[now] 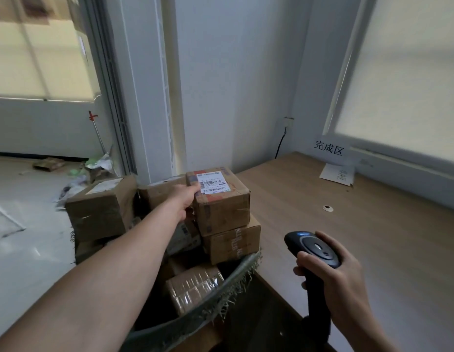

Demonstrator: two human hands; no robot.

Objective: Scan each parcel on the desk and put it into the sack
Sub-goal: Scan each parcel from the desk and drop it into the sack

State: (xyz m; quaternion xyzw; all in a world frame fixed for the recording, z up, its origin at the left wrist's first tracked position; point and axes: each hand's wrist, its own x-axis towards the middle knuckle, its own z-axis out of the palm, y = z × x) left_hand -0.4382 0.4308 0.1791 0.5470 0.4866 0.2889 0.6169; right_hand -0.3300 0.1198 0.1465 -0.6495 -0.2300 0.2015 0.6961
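Note:
A small cardboard parcel [220, 199] with a white shipping label on top sits on the pile of boxes in the sack [220, 298], left of the desk. My left hand [182, 201] grips its left side, thumb on the top edge by the label. Under it lies another brown box [233, 243], and a taped parcel [195, 288] sits lower in the sack. My right hand [337, 283] holds a black barcode scanner [312, 247] by its handle above the desk's near left part, its head pointing up and left.
The wooden desk [360, 237] stretches right to the window, bearing a paper sign [338, 174] and a small round cable hole [327, 207]. Another large box [99, 207] stands in the sack's far left. Litter lies on the floor [30, 237] at left.

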